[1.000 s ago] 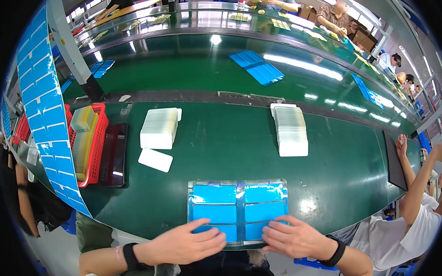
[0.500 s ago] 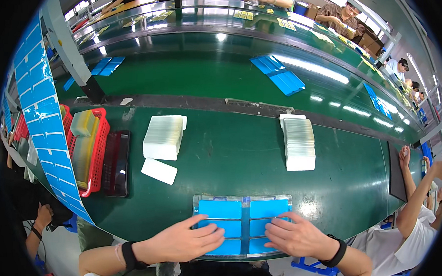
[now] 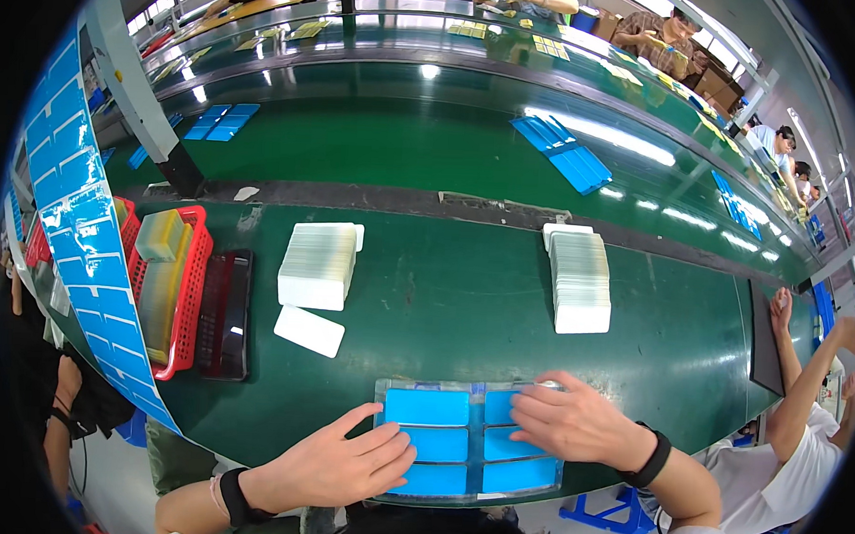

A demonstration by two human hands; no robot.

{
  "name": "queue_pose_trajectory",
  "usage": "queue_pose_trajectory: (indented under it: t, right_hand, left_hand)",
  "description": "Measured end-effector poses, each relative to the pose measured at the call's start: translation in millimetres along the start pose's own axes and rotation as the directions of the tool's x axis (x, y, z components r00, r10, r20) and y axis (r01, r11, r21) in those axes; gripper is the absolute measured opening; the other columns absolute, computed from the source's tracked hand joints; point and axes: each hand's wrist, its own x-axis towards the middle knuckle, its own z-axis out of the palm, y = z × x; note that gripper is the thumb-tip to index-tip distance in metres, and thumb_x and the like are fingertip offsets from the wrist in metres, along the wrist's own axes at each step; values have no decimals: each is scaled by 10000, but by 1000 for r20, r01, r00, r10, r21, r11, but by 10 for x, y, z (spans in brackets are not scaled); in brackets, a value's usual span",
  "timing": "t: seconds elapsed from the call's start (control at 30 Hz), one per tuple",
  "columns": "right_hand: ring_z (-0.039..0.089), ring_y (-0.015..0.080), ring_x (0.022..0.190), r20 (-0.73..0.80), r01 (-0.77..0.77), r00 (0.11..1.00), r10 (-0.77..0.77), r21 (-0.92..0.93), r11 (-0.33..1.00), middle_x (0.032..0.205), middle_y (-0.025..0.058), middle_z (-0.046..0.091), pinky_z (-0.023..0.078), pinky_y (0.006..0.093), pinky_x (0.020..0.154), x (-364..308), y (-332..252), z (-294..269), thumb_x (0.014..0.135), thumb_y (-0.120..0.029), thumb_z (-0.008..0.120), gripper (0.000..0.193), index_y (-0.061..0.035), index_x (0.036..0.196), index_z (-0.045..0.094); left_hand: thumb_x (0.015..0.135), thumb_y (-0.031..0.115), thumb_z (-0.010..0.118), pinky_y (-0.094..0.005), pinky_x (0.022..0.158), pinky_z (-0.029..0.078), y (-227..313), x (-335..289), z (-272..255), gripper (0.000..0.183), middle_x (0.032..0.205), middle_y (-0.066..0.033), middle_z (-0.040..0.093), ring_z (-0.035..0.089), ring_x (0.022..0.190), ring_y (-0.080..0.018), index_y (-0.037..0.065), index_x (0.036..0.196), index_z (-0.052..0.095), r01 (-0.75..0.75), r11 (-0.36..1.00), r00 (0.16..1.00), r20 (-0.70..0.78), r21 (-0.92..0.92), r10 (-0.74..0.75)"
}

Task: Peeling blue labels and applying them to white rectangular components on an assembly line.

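Note:
In front of me at the table's near edge lies a clear flat tray (image 3: pixel 474 450) with blue rectangular panels (image 3: pixel 428 407) set in two columns. My left hand (image 3: pixel 362 460) rests at its left side, fingers apart, fingertips touching the left column. Over the upper right panels is my right hand (image 3: pixel 569 421), its fingers bent and spread on the blue surface; nothing shows in its grasp. Behind the tray stand two rows of thin whitish plates, one at left (image 3: pixel 318 265) and one at right (image 3: pixel 579 283). A single white plate (image 3: pixel 309 332) lies flat near the left row.
Red baskets (image 3: pixel 190 295) with yellowish plates and a dark red tray (image 3: pixel 225 315) stand at left, beside a hanging blue-panelled sheet (image 3: pixel 81 223). A green belt (image 3: pixel 395 141) beyond carries blue panel sets (image 3: pixel 563 156). A co-worker's arm (image 3: pixel 795 378) is at right.
My right hand has moved up toward the tray's upper right, uncovering the lower right panel. My left hand has shifted slightly left and down. Blue panel sets on the belt have moved right.

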Motion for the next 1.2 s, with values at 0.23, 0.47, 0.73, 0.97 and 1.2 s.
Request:
queue_pose_trajectory:
  t: [0.23,0.47,0.73,0.97,1.2]
  right_hand:
    - [570,201,938,-104,-229,961,256,219,948,1029,79,582,461,329,823,-19,-293,-77,799,-196,657,343,-34,1087,561]
    - [481,350,1058,85,-721,576,813,521,456,1190,199,475,429,393,898,-713,-791,-14,799,-196,660,503,49,1193,466]
    - [318,383,1253,-67,-755,523,850,428,498,1353,218,352,327,437,1014,-563,-1127,281,782,-179,677,608,60,1264,395]
    - [457,255,1169,40,-308,430,902,946,105,1295,200,442,370,357,977,-599,-1087,166,825,-103,641,462,31,1219,441]
    - [462,237,1193,-4,-110,823,567,980,168,1382,141,399,376,346,984,-506,-998,-119,885,-92,562,392,-41,1251,430]
  left_hand:
    - [820,254,607,-424,935,420,50,-15,-73,265,960,-46,589,540,966,-164,50,989,598,-23,1000,1000,-16,3,23]
    - [680,119,691,-404,890,446,289,-550,-49,296,912,-49,581,565,917,-197,54,955,604,322,944,946,-3,-72,-323]
    - [688,85,673,-387,865,455,372,-297,-5,236,876,-48,585,572,874,-197,53,913,610,298,952,947,-105,-75,-305]
    - [694,96,682,-368,842,465,380,-30,-56,273,908,-51,591,573,863,-196,60,955,611,125,992,988,-95,3,-124]
    - [760,72,585,-411,950,412,85,750,-205,296,1085,-69,567,509,1109,-267,64,1056,564,48,942,945,-290,-333,-151]
